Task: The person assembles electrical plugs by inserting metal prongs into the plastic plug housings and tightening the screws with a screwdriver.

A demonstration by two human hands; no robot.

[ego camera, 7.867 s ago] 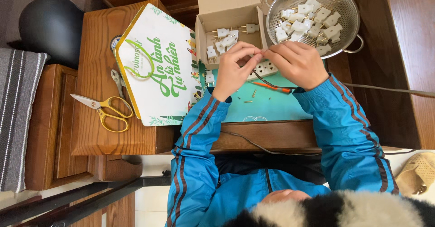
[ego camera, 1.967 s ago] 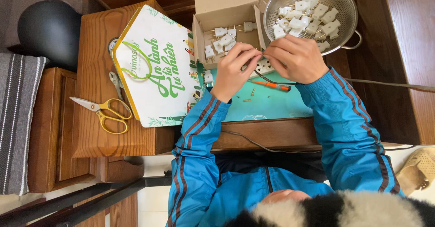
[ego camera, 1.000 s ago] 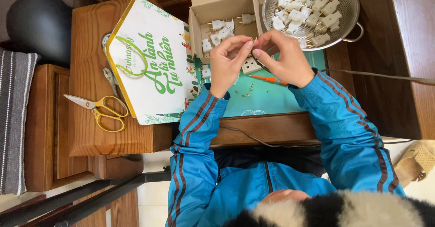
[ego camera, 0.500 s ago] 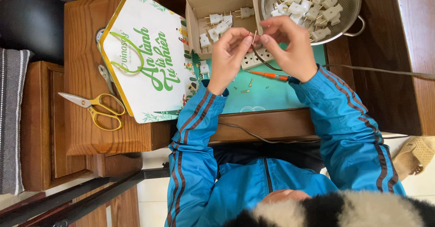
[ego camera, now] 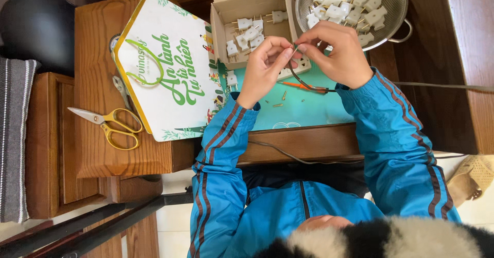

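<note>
My left hand (ego camera: pixel 263 66) and my right hand (ego camera: pixel 337 52) meet fingertip to fingertip over a teal mat (ego camera: pixel 309 111). Together they pinch the end of a thin dark wire (ego camera: pixel 300 79), which loops down and runs off to the right. Under the hands lies a white socket strip (ego camera: pixel 292 69). An orange-handled screwdriver (ego camera: pixel 298 86) and a few small brass screws (ego camera: pixel 278 104) lie on the mat just below. A cardboard box (ego camera: pixel 224 36) with several white plugs sits above my left hand. Above my right hand, a metal colander (ego camera: pixel 393 11) holds more plugs.
A white house-shaped tin (ego camera: pixel 164 67) with green lettering lies on a wooden stool (ego camera: pixel 98 150) to the left, with yellow-handled scissors (ego camera: pixel 110 125) beside it. Further left are a black rounded object (ego camera: pixel 36 26) and a striped cloth (ego camera: pixel 15 134). A sandal (ego camera: pixel 471 178) is at the right.
Both hands have risen off the socket strip and come together, fingertips now pinching the wire end. The view has shifted slightly, so everything sits higher in frame.
</note>
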